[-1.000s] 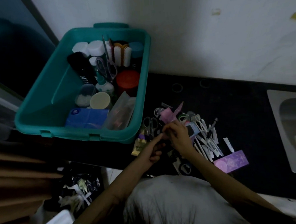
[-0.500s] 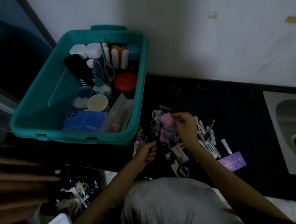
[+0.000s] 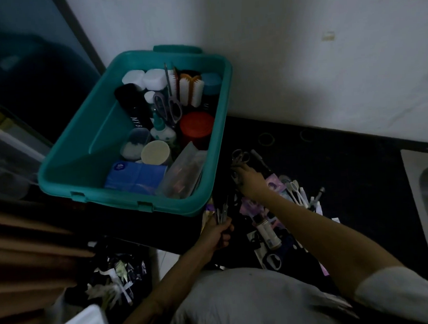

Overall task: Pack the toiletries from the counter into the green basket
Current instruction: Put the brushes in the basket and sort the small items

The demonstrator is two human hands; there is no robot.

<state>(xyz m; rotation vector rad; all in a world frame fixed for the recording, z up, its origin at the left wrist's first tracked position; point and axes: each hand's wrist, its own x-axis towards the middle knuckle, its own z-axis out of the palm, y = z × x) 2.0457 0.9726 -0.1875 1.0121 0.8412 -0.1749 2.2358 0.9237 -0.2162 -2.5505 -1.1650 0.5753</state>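
Your left hand [image 3: 219,232] is curled tight round a bunch of thin metal tools [image 3: 221,212], tips upward, at the black tabletop's [image 3: 344,160] front edge. Your right hand [image 3: 249,178] bends its fingers onto small steel scissors [image 3: 240,156] (too dim to tell whether it grips them). The green plastic basket [image 3: 95,133] sits at the tabletop's left end, partly filled.

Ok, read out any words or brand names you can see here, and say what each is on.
"MY B": white letters on the black tube in the green basket; the rest is hidden.
Blue pack: round logo, too blurred to read.
Small bottle on the counter: label print too small to read.
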